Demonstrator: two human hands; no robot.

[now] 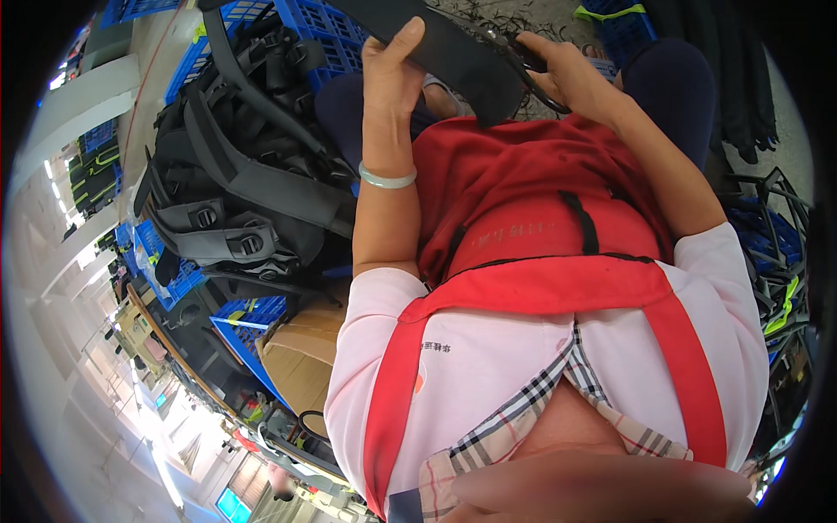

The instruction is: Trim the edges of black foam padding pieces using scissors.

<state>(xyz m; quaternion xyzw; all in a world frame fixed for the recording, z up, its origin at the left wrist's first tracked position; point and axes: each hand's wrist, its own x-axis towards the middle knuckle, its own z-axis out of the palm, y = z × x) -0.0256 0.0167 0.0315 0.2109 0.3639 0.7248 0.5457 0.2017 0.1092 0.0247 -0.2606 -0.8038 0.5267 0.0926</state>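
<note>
My left hand [392,70], with a pale bangle on its wrist, grips a black padded shoulder strap [466,70] at the top of the head view. The thumb lies along the strap's edge and the other fingers are mostly behind it. A rounded end of the strap hangs just over the red apron [540,166] on my lap. Close to that end, my right hand [575,83] is closed round the dark looped handles of scissors [534,77]. The strap and handles overlap, so I cannot tell whether the blades touch the strap.
Black padded straps with buckles [253,183] are heaped to my left, beside blue crates [327,39]. Below them is an open cardboard box [301,349]. Dark scraps [514,16] litter the floor ahead. More black straps [741,78] hang at the right, near another blue crate [623,35].
</note>
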